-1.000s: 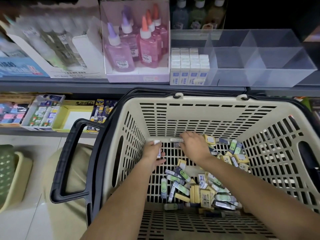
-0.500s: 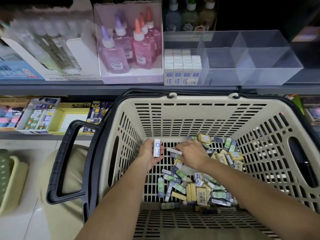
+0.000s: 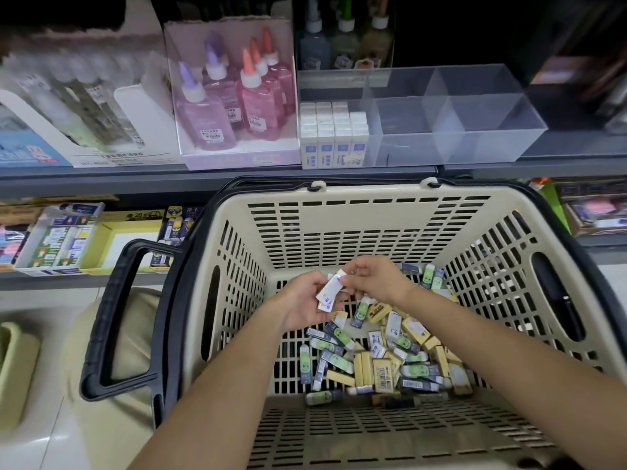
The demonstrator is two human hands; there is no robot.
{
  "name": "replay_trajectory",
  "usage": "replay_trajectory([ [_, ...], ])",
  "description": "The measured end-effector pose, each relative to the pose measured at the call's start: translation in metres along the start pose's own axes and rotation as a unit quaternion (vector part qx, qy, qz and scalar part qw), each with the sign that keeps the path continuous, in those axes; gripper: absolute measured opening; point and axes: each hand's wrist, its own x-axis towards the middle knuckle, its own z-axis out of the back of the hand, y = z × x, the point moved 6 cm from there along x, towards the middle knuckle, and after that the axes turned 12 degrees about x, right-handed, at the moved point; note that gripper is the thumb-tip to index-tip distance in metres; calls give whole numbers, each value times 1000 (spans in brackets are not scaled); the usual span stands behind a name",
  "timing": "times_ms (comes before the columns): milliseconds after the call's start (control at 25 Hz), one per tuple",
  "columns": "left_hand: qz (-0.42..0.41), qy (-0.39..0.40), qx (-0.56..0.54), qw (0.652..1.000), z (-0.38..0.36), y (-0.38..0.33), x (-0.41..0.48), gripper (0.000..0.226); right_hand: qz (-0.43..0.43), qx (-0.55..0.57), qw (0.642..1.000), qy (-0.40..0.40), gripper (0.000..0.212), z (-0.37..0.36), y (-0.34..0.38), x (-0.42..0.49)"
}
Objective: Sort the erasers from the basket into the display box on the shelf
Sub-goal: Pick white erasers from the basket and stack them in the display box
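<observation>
Erasers (image 3: 390, 354) lie in a loose heap on the floor of the basket (image 3: 373, 195), lower centre and right of the frame. They are too many and too overlapped for an exact count, several dozen by my guess, in three kinds: green-faced sleeves, plain yellow blocks, and white-and-blue ones.

The one cream basket, with two black handles, fills the lower frame. Above it, on the shelf (image 3: 217, 178), the one clear display box (image 3: 475, 144) sits at upper right. It shows three sections across. The leftmost holds white-and-blue erasers stood upright, four across the front row with several rows behind. The other sections look bare.

Both hands are over the basket at centre frame. The left hand (image 3: 305, 300) grasps a small stack of white-and-blue erasers (image 3: 327, 293), two as far as I can tell. The right hand (image 3: 376, 279) pinches the top end of one of them.

This reads as the gathering step, one kind collected into the left hand. The next move would likely call for lifting the stack to the leftmost section and standing each eraser upright beside its matching kind.
</observation>
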Motion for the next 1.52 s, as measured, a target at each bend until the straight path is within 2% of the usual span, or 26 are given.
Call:
replay_trajectory([
  [200,-55,29,-6,998,-2,-9,-5,18,-34,77,996,-5,8,2,2,-8],
  [280,-60,26,3,998,-1,-10,-5,20,-43,70,997,-5,6,2,2,-9],
  [400,-45,25,30,998,-1,-5,-7,20,-38,43,998,12,21,-4,2,-8],
  [520,-38,-23,40,998,7,-4,-9,15,-34,38,998,-26,20,-5,-3,-4],
  [600,-30,-72,25,997,17,-2,-10,14,-43,-29,998,-30,13,-5,-11,-5],
  [720,-19,-108,12,994,24,2,-11,15,-60,-199,977,36,13,6,-26,-11],
  [800,-16,-120,5,993,23,1,-9,16,-70,-276,958,-23,14,42,-30,-16],
  [880,-20,-118,-3,993,19,-1,-6,12,-97,-352,928,-79,29,80,-37,-25],
  [920,-22,-115,-2,993,18,-2,-5,9,-131,-368,917,-76,42,90,-46,-30],
  [1000,-19,-115,9,993,17,0,-4,8,-186,-395,899,-18,62,91,-66,-36],
  [1080,-16,-126,16,992,19,3,-3,10,-157,-445,881,38,68,74,-72,-38],
  [1160,-15,-135,20,991,20,3,-4,11,-107,-421,896,91,67,52,-69,-41],
  [1280,-16,-136,23,990,20,1,-4,11,-67,-311,936,150,59,32,-59,-45],
  [1320,-16,-136,23,990,20,0,-4,10,-58,-256,954,143,49,32,-53,-45],
  [1400,-15,-136,26,990,19,0,-5,8,-24,-200,978,56,29,42,-39,-36],
  [1480,-14,-139,27,990,18,0,-5,8,-23,-282,959,-15,27,52,-37,-24],
  [1520,-15,-141,26,990,18,-1,-5,7,-37,-342,939,-21,27,50,-38,-19],
])
